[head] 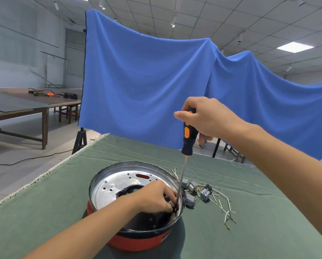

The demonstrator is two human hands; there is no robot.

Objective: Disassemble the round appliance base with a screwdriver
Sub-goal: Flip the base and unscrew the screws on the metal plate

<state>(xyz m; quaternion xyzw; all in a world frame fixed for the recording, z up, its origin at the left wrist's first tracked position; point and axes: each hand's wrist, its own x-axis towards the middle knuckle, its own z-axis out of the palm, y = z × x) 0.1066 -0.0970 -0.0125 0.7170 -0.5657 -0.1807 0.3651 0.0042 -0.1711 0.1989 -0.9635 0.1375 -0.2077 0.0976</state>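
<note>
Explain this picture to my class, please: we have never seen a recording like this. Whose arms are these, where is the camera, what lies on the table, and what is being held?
There is no machine here. A person wears a wide-angle camera on the head, so you look forward and down along their own arms.

The right hand grips the black-and-orange handle of a long screwdriver, held almost upright. Its tip reaches down inside the round appliance base, a red shell with a shiny metal plate inside. The left hand is inside the base, fingers curled beside the tip; what they hold is hidden.

The base stands on a green cloth. To its right lie small grey parts with loose wires. A blue sheet hangs behind.
</note>
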